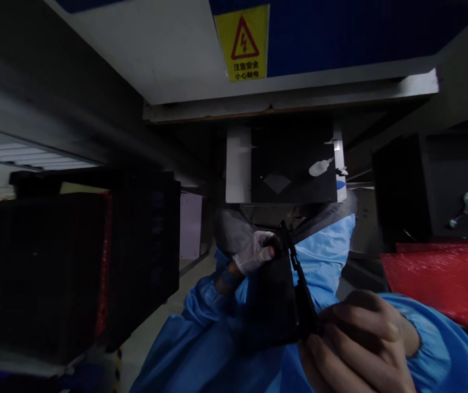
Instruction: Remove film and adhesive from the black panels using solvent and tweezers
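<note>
A dark, flat black panel (pixel 272 300) is held in front of my lap. Along its right side runs a thin black strip (pixel 300 275) with a notched edge; I cannot tell whether the two are one piece. My left hand (pixel 254 254), in a white glove with bare fingertips, is closed on the panel's far part, thumb on top. At the near right end, my bare right hand (pixel 360 338) pinches the corner, its fingertips partly hidden by shadow and the part itself.
Ahead, below a machine edge with a yellow electrical warning label (pixel 242 43), stands a black-and-white box (pixel 291 164). Black bins (pixel 143 256) stand on the left, with red sheeting between them. On the right lie red bubble sheeting (pixel 446 275) and a dark bin (pixel 458 180).
</note>
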Available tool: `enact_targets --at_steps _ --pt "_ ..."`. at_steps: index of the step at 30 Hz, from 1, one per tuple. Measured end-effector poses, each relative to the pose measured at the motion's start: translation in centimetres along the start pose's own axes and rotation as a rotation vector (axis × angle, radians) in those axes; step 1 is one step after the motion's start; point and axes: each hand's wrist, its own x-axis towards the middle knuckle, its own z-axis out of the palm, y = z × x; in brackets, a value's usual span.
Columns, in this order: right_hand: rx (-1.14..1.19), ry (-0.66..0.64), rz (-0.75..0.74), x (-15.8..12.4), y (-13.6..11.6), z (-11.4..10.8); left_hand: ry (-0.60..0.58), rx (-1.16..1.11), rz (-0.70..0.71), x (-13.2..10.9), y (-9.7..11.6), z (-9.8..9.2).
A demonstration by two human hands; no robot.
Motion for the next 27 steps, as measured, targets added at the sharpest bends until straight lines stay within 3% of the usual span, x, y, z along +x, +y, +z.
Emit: enact_targets --at_steps 8,17,20,24,27 --pt "0.039 -0.027 0.026 2.7 -2.3 0.5 0.017 -0.002 0.003 0.3 -0.4 0.2" --pt "0.078 -0.029 0.038 2.3 -2.9 -0.4 -0.059 0.001 0.023 0.3 -0.6 0.0" --pt "0.138 0.018 -0.056 1.9 -2.3 -0.7 -0.095 -0.009 0.022 0.2 -0.6 0.1" --pt "0.275 0.066 -0.309 2.9 0.0 -0.1 -0.17 -0.042 0.015 0.2 -0.7 0.7" --pt "0.3 0.058 -0.364 4.2 1.4 0.5 -0.206 -0.065 0.004 0.0 -0.7 1.1"
